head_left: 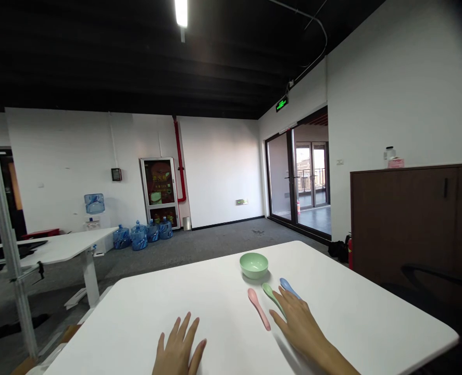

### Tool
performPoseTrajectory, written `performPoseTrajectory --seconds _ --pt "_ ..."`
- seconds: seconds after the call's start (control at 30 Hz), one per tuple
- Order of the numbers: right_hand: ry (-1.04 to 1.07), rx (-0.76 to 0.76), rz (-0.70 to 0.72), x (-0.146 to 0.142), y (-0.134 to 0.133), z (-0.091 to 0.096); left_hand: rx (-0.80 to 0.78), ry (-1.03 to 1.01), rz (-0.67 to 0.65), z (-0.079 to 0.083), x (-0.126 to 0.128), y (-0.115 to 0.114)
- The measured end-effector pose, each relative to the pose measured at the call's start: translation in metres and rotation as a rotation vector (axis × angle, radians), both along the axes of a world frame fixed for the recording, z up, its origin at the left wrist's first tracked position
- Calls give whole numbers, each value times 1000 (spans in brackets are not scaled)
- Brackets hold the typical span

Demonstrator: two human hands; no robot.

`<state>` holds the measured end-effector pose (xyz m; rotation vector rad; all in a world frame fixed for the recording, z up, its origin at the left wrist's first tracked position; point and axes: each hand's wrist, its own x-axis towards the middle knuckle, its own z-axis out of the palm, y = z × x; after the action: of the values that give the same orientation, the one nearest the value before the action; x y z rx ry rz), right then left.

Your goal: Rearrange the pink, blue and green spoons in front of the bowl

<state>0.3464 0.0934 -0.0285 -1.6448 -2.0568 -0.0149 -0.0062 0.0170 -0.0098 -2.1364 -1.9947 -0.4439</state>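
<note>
Three spoons lie side by side on the white table (145, 302): a pink spoon (258, 309), a green spoon (269, 291) and a blue spoon (288, 285). Behind them stands a light green bowl (253, 266), upright, with nothing visible inside. My right hand (298, 320) reaches over the green and blue spoons, its fingers stretched out and the thumb apart, covering their handle ends. Whether it touches either spoon I cannot tell. To the left, my left hand (179, 346) rests at or just above the tabletop, fingers spread, holding nothing.
A second white table (94, 238) stands at the left beside a metal post (8, 245). Several blue water bottles (139, 237) sit on the floor by the far wall. A dark brown cabinet (398, 213) is at the right, with a dark chair (422, 276) near the table.
</note>
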Motion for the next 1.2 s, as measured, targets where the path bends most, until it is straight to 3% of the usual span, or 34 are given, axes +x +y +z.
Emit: performPoseTrajectory --seconds 0.3,0.43,0.57,0.97,1.2 --pt "4 -53 -6 -8 1 11 -5 -28 -11 -3 -1 1" --pt "4 22 -7 -23 12 24 -12 -41 -6 -3 -2 1" --pt "-39 -11 -43 -42 19 34 -8 -43 -8 -5 -4 1" --pt "-135 -268 -137 -66 30 14 35 23 27 -10 -10 1" --pt "-70 -190 -117 -64 29 20 3 12 17 -12 -13 3"
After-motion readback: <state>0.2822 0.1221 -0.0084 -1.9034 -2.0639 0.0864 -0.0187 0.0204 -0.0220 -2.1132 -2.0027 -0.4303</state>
